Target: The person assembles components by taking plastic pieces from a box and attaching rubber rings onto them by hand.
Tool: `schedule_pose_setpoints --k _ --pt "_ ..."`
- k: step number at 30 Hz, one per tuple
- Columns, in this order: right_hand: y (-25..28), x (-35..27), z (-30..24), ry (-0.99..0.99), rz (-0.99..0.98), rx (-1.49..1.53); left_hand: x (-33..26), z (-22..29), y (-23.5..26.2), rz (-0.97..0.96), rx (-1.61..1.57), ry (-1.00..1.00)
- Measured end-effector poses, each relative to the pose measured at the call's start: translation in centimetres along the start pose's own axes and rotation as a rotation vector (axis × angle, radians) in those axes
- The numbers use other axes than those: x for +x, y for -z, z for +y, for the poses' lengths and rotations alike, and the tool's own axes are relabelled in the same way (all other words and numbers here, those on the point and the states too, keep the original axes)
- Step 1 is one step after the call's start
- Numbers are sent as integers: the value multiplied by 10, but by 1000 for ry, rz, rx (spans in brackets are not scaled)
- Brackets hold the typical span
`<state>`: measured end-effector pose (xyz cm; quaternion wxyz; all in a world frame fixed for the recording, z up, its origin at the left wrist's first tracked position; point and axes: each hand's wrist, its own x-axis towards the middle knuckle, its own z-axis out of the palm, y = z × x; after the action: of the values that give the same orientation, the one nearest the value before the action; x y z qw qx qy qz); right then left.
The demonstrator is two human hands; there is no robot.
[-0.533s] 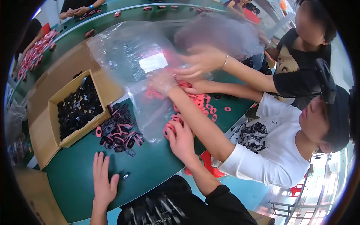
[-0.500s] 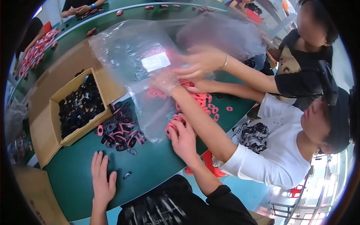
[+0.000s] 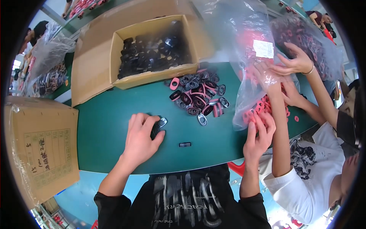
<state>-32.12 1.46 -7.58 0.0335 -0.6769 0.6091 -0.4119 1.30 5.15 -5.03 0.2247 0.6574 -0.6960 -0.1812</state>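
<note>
My left hand [image 3: 140, 138] rests over the green table, its thumb apart from its bent fingers. At its index fingertip lies a small black and silver oval part [image 3: 162, 122]. My right hand [image 3: 260, 138] has its fingers curled over pink oval rings [image 3: 248, 115] at the edge of a pile; their exact grip is partly hidden. Between the hands, a small dark part [image 3: 185, 144] lies by itself. A heap of black, clear and pink-edged oval parts [image 3: 198, 91] sits farther back, with one silver-rimmed part [image 3: 202, 120] at its near edge.
An open cardboard box [image 3: 160, 72] of black parts stands behind the heap. A large carton [image 3: 45, 141] is at the left. On the right, co-workers' arms [image 3: 280, 126] reach across beside a clear plastic bag [image 3: 240, 91] and the pink rings.
The view has swung left, so the box and heap appear farther right. My left hand has gone from flat with stretched fingers to bent fingers beside a small part. My right hand stays at the pink rings.
</note>
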Motion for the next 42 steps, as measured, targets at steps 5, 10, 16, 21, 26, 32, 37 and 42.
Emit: schedule_pose_setpoints --k 5,10,16,21,26,32,37,42 --pt "8 -10 -57 154 -484 420 10 -5 -2 -20 59 -100" --pt "-6 -27 -57 263 -582 265 11 13 11 -102 -73 -314" --pt "9 -27 -50 120 -579 160 16 32 2 -121 -174 -473" --pt "14 -30 -59 117 -598 133 27 44 -6 -173 -199 -561" --pt "0 -24 -63 174 -646 199 36 42 -13 -125 -206 -545" --pt "0 -16 -55 186 -594 181 29 38 -21 -114 -300 -607" --pt "4 -14 -46 -22 -430 302 28 51 -29 -159 -292 -679" --pt "18 -22 -33 -134 -377 346 42 70 -46 -316 -211 -826"
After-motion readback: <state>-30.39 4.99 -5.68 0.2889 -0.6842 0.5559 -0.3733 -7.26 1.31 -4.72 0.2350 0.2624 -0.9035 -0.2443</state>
